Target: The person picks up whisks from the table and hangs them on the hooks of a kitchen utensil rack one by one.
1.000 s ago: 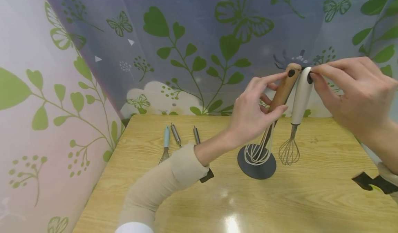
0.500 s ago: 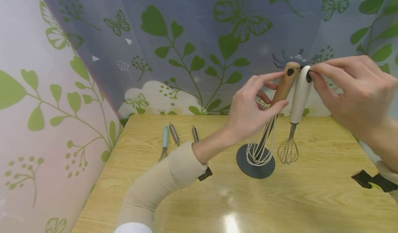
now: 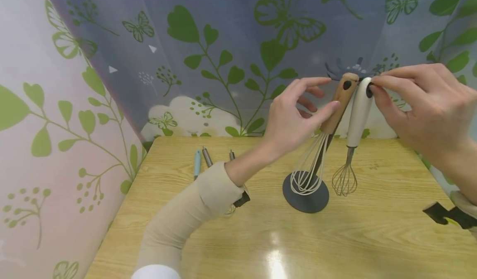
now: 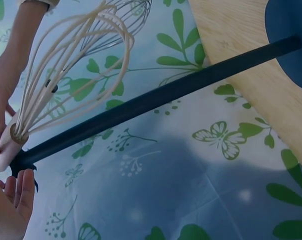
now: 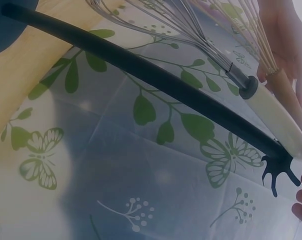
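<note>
A dark blue-grey stand [image 3: 306,206] with a round base and a slim post [image 4: 141,102] rises from the table to a crown of curved hooks [image 3: 348,68]. A whisk with a wooden handle [image 3: 343,97] and cream wires hangs at its top. Beside it is a whisk with a white handle [image 3: 360,113] and metal wires, whose top end my right hand [image 3: 428,105] pinches between thumb and fingers. My left hand [image 3: 292,115] is spread next to the wooden handle, fingers loosely extended, thumb tip close to it; whether the thumb touches cannot be told.
Toward the table's left back lie a whisk with a light blue handle [image 3: 197,163], a utensil with a grey metal handle [image 3: 206,155] and another with a dark handle [image 3: 232,155]. My left sleeve [image 3: 201,204] partly covers them. A patterned curtain [image 3: 223,43] hangs behind the table.
My left hand has released the wooden handle and drawn back slightly to the left, its fingers opening. The right hand keeps its pinch on the white-handled whisk with hardly any movement.
</note>
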Motion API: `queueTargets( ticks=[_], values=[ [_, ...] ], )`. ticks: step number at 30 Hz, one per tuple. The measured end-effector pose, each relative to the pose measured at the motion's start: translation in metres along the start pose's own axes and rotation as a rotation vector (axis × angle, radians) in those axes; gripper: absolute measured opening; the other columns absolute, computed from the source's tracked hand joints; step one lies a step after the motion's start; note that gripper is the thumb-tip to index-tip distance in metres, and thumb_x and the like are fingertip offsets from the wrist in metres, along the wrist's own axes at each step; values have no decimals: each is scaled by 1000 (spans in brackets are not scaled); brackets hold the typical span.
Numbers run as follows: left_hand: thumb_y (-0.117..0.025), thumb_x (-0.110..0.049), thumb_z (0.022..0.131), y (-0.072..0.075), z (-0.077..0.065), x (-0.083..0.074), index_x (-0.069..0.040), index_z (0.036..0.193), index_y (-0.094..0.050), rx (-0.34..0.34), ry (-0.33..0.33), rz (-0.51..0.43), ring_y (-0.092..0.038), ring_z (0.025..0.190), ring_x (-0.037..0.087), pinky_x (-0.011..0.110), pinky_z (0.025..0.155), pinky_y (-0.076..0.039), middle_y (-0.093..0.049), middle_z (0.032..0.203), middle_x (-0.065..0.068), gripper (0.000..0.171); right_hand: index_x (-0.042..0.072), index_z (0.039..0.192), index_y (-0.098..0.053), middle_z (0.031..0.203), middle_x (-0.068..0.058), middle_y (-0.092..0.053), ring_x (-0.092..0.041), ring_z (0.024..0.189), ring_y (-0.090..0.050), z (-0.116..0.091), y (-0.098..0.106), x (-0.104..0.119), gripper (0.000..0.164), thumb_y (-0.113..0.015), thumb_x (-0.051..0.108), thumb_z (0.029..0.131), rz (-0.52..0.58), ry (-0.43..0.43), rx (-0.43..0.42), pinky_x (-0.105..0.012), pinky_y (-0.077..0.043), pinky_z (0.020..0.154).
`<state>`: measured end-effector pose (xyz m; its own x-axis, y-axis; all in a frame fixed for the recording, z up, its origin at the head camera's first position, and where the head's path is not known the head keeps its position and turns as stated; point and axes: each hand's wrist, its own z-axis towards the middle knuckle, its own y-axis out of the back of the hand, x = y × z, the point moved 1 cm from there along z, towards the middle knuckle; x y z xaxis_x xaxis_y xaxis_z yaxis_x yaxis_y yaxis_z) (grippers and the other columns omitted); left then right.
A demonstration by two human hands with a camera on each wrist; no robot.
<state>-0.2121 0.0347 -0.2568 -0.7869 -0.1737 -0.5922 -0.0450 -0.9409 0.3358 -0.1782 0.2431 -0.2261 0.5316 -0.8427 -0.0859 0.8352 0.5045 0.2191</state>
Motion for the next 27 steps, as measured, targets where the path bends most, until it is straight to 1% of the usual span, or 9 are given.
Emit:
queueTargets(
  ticks=[3, 7, 13, 19, 22, 27],
  values=[
    [-77, -18, 97, 2, 5, 2, -7, 132, -69, -14, -16, 17, -67, 77, 8, 10, 72, -57, -72, 106, 9, 37, -5, 90, -80, 87, -28, -74, -52, 80, -66, 0, 0, -2, 21, -72, 14, 95, -4, 9, 16, -67, -46, 61],
    [-76, -18, 98, 4, 10, 5, -7, 128, -70, -28, -23, 31, -68, 78, 8, 11, 72, -57, -72, 105, 9, 32, -5, 91, -80, 88, -29, -74, -52, 81, -66, 0, 1, -4, 20, -73, 13, 94, -8, 16, 29, -67, -47, 61],
    [-75, -18, 98, 4, 14, 6, -7, 124, -71, -49, -15, 30, -69, 78, 11, 12, 73, -57, -73, 104, 9, 28, -5, 91, -80, 89, -29, -75, -52, 82, -66, 0, 1, -6, 22, -73, 15, 95, -12, 15, 33, -68, -47, 62],
    [-74, -19, 99, 4, 17, 7, -6, 122, -71, -42, 5, 39, -71, 81, 15, 10, 75, -57, -74, 106, 11, 27, -5, 90, -80, 88, -29, -74, -53, 82, -65, 0, 2, -4, 23, -74, 17, 94, -12, 5, 18, -68, -47, 62],
    [-74, -20, 99, 4, 19, 9, -6, 123, -71, -36, 17, 50, -72, 83, 16, 10, 76, -57, -74, 107, 11, 28, -5, 91, -80, 89, -29, -74, -53, 82, -65, 0, 2, -5, 25, -74, 19, 95, -18, 4, 22, -68, -47, 62],
    [-74, -20, 99, 5, 23, 12, -5, 123, -71, -39, 13, 58, -72, 82, 17, 10, 77, -56, -74, 107, 13, 28, -4, 94, -80, 90, -29, -75, -52, 83, -66, 0, 3, -7, 33, -69, 26, 100, -36, 16, 49, -68, -46, 61]
  ],
)
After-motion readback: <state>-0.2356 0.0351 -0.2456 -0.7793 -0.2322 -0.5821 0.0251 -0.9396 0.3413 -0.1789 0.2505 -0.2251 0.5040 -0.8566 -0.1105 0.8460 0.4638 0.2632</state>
